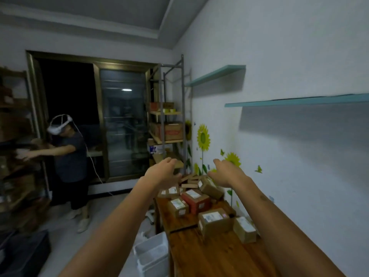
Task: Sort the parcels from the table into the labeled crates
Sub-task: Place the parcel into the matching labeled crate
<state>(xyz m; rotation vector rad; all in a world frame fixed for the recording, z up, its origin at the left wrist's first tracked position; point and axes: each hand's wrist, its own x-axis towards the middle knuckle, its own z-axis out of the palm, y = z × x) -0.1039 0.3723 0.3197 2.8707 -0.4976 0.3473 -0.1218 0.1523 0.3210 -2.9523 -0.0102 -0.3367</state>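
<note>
We hold both arms stretched out over the wooden table (219, 256). Our left hand (162, 173) is spread, fingers loosely extended, gripping nothing. Our right hand (227, 172) is likewise spread and bare, thumb apart from the fingers.

Just below and between our fingertips lies a heap of parcels at the far end of the table. A red box (196, 199) with a white label sits under the gap between the hands. A tilted brown box (211, 187) lies just beneath the right fingers. A small brown box (178, 206) sits below the left fingers, beside the red one. Nearer to us, under the right forearm, stand a larger brown box (214, 221) and another brown box (244, 229) against the wall.

Below the left forearm, beside the table, stands a white crate (153, 254).

Well to the left of our left fingers, another person (69, 156) wearing a headset reaches toward shelves.
</note>
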